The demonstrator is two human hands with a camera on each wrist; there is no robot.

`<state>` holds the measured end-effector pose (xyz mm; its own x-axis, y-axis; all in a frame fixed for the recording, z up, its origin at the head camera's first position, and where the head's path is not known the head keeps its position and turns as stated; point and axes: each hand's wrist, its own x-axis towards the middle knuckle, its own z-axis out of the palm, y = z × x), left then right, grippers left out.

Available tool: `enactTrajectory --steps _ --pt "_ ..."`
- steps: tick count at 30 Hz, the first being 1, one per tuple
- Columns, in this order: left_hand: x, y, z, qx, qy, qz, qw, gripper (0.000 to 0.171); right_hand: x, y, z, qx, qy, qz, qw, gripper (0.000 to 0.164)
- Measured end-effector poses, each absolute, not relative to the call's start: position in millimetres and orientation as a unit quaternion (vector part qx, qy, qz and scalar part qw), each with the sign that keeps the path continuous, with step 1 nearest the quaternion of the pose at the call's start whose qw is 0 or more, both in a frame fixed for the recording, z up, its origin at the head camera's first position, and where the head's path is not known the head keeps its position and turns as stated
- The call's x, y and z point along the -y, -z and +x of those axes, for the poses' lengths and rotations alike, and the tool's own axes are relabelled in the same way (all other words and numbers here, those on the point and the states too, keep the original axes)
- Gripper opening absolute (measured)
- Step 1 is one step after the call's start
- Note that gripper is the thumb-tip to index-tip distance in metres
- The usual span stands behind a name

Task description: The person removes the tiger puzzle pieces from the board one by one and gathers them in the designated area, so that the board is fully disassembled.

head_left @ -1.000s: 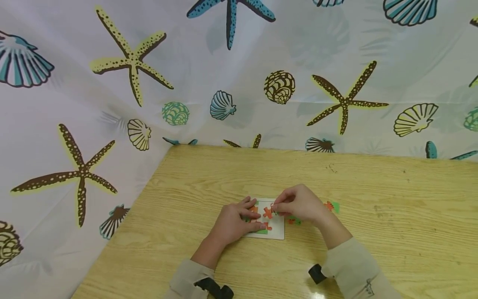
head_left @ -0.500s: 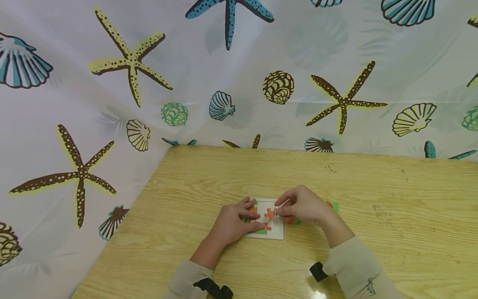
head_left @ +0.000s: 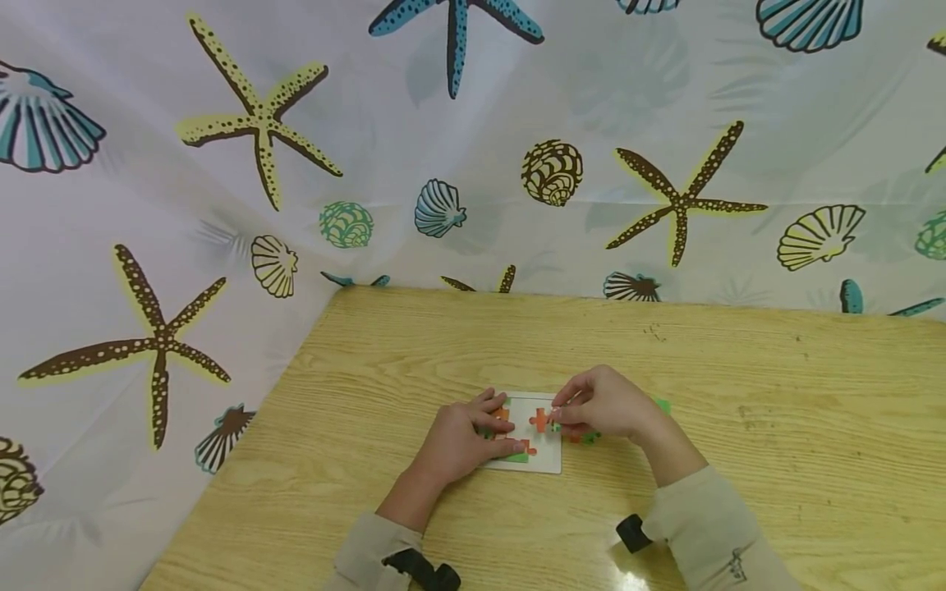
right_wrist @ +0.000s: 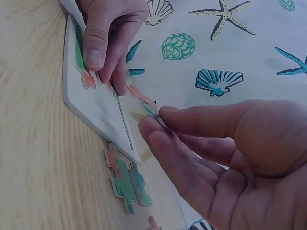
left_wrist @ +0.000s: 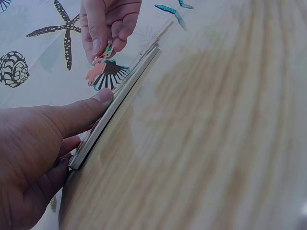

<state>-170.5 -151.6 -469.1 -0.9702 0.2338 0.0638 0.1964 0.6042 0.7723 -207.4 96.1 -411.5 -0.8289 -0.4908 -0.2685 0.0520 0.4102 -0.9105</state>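
Observation:
A white puzzle board (head_left: 548, 456) lies on the table, with orange-and-green pieces fitted along its left side. My left hand (head_left: 460, 439) rests on that side, its thumb and fingers extended over the fitted pieces (right_wrist: 88, 79). Above the bare part of the board, my right hand (head_left: 602, 402) pinches an orange-and-green puzzle piece (head_left: 539, 419) between thumb and fingertips. In the left wrist view the piece (left_wrist: 96, 73) hangs tilted above the board, its upper end covered by the fingers. Loose puzzle pieces (right_wrist: 124, 184) lie just right of the board.
Another green piece (head_left: 663, 405) shows beyond the right wrist, partly hidden by it. The wood-grain table (head_left: 414, 345) meets a white curtain (head_left: 488, 148) printed with starfish and shells at the back and left. Black wrist-worn cameras (head_left: 632, 533) sit at both cuffs.
My right hand has shifted slightly right with the pinched piece, and the piece has turned a little. My left hand stays in place on the board.

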Motion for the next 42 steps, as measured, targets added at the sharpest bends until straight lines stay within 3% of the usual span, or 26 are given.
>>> enactTrajectory --steps 42 --pt "152.8 469.4 -170.3 -0.889 -0.44 0.124 0.032 0.024 -120.1 405.3 -213.7 -0.802 0.516 -0.157 0.256 0.013"
